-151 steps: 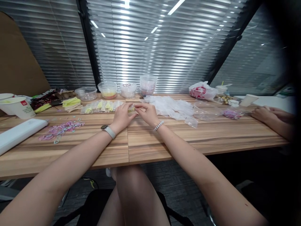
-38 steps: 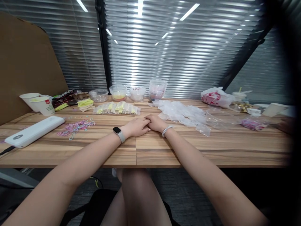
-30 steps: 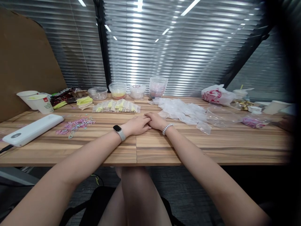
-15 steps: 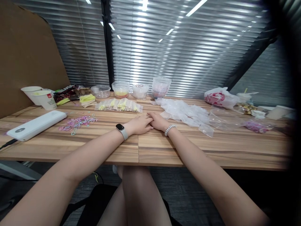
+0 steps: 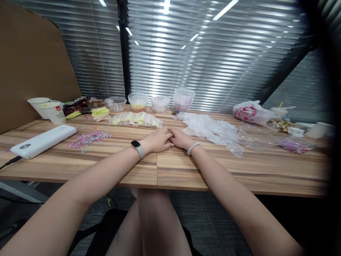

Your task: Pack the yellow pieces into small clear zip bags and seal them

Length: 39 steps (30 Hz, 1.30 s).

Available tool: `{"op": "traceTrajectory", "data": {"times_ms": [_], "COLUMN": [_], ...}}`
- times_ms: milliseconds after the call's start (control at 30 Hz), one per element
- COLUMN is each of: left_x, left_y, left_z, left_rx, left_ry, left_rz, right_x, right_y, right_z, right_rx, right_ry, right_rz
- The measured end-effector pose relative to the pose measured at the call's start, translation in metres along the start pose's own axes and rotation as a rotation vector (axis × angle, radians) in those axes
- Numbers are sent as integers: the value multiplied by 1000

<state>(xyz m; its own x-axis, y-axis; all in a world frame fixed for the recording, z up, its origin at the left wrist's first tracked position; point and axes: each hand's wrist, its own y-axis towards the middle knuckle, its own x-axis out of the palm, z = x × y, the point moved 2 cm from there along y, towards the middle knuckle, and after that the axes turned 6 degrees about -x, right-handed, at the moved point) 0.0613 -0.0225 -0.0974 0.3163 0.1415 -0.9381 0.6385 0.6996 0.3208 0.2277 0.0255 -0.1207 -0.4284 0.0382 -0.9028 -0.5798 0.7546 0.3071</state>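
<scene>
My left hand [image 5: 157, 141], with a grey-banded watch at the wrist, lies flat on the wooden table [image 5: 128, 170]. Resting against it, my right hand [image 5: 180, 138] wears a beaded bracelet, and its fingers overlap those of the left. Both hands have their fingers stretched out and hold nothing; some fingertips are hidden where they cross. Just beyond the left hand is a row of small clear packets [image 5: 135, 120] with yellow pieces inside. A spread of clear plastic bags [image 5: 210, 128] lies beyond and right of the right hand.
On the left are a white power bank [image 5: 44, 141] with a cable, a pile of coloured rubber bands [image 5: 90, 138], yellow strips [image 5: 100, 113] and paper cups [image 5: 56, 113]. Clear tubs [image 5: 137, 102] line the back. A white-and-pink plastic bag [image 5: 252, 112] sits at the right.
The view has shifted very slightly, so the things on the table appear a little to the right. My hands stay together in the same place.
</scene>
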Motion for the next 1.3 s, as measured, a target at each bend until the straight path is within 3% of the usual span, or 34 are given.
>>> {"op": "traceTrajectory", "data": {"times_ms": [233, 500, 667, 833, 1000, 1300], "left_x": [-2, -2, -2, -2, -1, 1], "left_y": [1, 1, 1, 1, 0, 3], "left_z": [1, 1, 2, 2, 2, 2], "left_rx": [3, 8, -8, -4, -33, -7], "left_ry": [-67, -70, -55, -31, -8, 41], "left_rz": [-45, -30, -56, -20, -5, 12], "right_x": [-2, -4, -2, -5, -3, -5], "right_y": [0, -2, 0, -1, 0, -2], "right_z": [-6, -7, -5, -8, -7, -11], "right_rx": [-40, 71, 81, 103, 76, 99], "right_ry": [-34, -107, -140, -122, -129, -72], "right_rz": [-43, 53, -7, 52, -19, -16]}}
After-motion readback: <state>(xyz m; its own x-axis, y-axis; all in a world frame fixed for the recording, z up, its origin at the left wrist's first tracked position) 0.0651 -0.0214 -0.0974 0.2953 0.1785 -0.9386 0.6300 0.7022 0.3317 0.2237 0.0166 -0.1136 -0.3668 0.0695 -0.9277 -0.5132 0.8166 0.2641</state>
